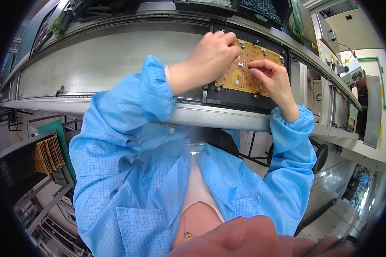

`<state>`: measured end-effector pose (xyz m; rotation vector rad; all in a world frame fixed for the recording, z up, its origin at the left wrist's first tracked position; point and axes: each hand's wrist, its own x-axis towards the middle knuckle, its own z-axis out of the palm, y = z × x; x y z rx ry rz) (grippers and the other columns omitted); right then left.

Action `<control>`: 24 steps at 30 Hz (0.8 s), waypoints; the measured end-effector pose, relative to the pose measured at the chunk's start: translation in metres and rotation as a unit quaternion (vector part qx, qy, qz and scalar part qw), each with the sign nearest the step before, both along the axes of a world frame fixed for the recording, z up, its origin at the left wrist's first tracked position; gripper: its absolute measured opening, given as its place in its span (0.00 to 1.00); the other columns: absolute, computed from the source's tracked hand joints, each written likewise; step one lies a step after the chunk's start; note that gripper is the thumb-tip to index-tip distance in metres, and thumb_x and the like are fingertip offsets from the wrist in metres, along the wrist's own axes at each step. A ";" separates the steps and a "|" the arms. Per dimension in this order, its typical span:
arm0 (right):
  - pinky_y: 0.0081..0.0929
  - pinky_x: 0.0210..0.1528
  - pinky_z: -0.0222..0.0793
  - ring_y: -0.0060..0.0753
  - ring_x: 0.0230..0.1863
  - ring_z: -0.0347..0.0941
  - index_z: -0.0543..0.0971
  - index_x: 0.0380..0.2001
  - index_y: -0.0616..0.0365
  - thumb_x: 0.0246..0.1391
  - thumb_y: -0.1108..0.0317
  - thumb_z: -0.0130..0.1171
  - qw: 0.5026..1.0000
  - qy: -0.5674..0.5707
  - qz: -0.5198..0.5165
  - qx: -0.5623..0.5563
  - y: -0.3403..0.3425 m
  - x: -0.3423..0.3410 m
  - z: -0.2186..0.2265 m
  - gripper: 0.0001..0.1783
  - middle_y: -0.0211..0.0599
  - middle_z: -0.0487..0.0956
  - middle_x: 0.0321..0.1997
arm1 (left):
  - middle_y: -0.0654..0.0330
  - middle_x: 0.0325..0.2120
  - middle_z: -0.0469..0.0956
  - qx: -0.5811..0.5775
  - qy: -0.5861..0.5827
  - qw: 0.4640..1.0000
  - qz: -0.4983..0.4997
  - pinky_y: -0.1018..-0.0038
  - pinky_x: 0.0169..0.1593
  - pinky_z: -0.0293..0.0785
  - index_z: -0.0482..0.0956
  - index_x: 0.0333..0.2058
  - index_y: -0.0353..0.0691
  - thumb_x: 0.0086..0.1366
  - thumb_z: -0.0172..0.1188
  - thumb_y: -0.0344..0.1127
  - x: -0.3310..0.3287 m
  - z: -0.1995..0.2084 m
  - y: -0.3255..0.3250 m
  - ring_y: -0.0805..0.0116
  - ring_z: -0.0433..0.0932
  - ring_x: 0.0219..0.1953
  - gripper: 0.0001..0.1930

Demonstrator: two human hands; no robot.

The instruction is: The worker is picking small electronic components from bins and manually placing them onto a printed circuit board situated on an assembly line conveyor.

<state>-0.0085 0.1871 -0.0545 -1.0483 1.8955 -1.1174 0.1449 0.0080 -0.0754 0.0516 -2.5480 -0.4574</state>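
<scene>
Lying flat: yellow, white-dotted circuit board (249,80)

No words or numbers can be read. A small triangular sign (239,77) shows on the yellow circuit board (248,80); a pale green label (261,18) sits on the dark bin (272,22) of blue parts (263,8), its print too small.

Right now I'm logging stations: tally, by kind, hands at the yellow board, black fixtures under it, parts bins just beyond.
Hands: 2 (left hand, right hand)
Black fixture: 1
Parts bins: 2 (white-filled bin, blue-grey-filled bin)
Total: 5
</scene>
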 end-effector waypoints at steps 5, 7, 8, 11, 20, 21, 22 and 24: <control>0.23 0.39 0.77 0.29 0.36 0.83 0.82 0.39 0.64 0.54 0.78 0.62 0.983 0.180 -0.003 0.035 -0.008 0.014 0.007 0.08 0.40 0.84 0.35 | 0.59 0.33 0.74 0.058 0.024 0.998 -0.015 0.63 0.43 0.70 0.81 0.28 0.41 0.57 0.62 0.33 0.018 0.005 -0.022 0.59 0.75 0.39 0.04; 0.20 0.38 0.75 0.23 0.33 0.79 0.82 0.39 0.64 0.55 0.79 0.63 0.979 0.202 0.009 0.031 -0.007 0.014 0.006 0.08 0.35 0.83 0.33 | 0.60 0.33 0.74 0.068 0.023 0.997 -0.010 0.63 0.43 0.70 0.82 0.29 0.42 0.57 0.62 0.33 0.020 0.004 -0.025 0.59 0.75 0.39 0.04; 0.18 0.36 0.72 0.17 0.31 0.75 0.83 0.40 0.63 0.55 0.79 0.63 0.974 0.222 0.019 0.023 -0.007 0.014 0.007 0.08 0.31 0.81 0.31 | 0.60 0.33 0.74 0.075 0.020 0.997 -0.007 0.63 0.44 0.70 0.82 0.29 0.42 0.57 0.62 0.34 0.020 0.003 -0.026 0.59 0.75 0.39 0.03; 0.18 0.36 0.71 0.18 0.30 0.73 0.83 0.39 0.64 0.54 0.80 0.63 0.970 0.240 0.030 0.015 -0.006 0.016 0.010 0.08 0.31 0.79 0.31 | 0.60 0.33 0.75 0.081 0.017 0.996 -0.009 0.63 0.45 0.70 0.82 0.29 0.43 0.58 0.62 0.33 0.021 0.004 -0.025 0.59 0.75 0.40 0.03; 0.18 0.37 0.71 0.19 0.31 0.74 0.84 0.39 0.64 0.55 0.80 0.63 0.979 0.200 0.020 0.029 -0.004 0.014 0.013 0.08 0.32 0.79 0.32 | 0.59 0.32 0.75 0.079 0.027 0.996 -0.012 0.64 0.44 0.72 0.81 0.30 0.38 0.59 0.62 0.31 0.024 0.008 -0.023 0.57 0.75 0.39 0.04; 0.18 0.37 0.71 0.19 0.31 0.74 0.84 0.39 0.64 0.55 0.80 0.63 0.979 0.199 0.022 0.030 -0.003 0.014 0.013 0.08 0.32 0.79 0.32 | 0.59 0.32 0.75 0.080 0.027 0.996 -0.011 0.64 0.44 0.72 0.81 0.30 0.38 0.59 0.62 0.31 0.024 0.007 -0.023 0.57 0.75 0.39 0.04; 0.18 0.37 0.71 0.19 0.32 0.74 0.84 0.39 0.64 0.55 0.79 0.63 0.978 0.206 0.023 0.031 -0.003 0.013 0.013 0.08 0.32 0.79 0.33 | 0.59 0.32 0.75 0.082 0.028 0.996 -0.013 0.64 0.44 0.72 0.81 0.31 0.38 0.60 0.62 0.31 0.024 0.007 -0.023 0.57 0.75 0.39 0.04; 0.18 0.38 0.71 0.19 0.32 0.74 0.84 0.38 0.64 0.55 0.79 0.63 0.976 0.214 0.024 0.034 -0.002 0.013 0.013 0.07 0.32 0.79 0.33 | 0.59 0.32 0.76 0.085 0.030 0.996 -0.015 0.64 0.45 0.72 0.81 0.31 0.38 0.60 0.61 0.31 0.023 0.004 -0.023 0.58 0.75 0.39 0.04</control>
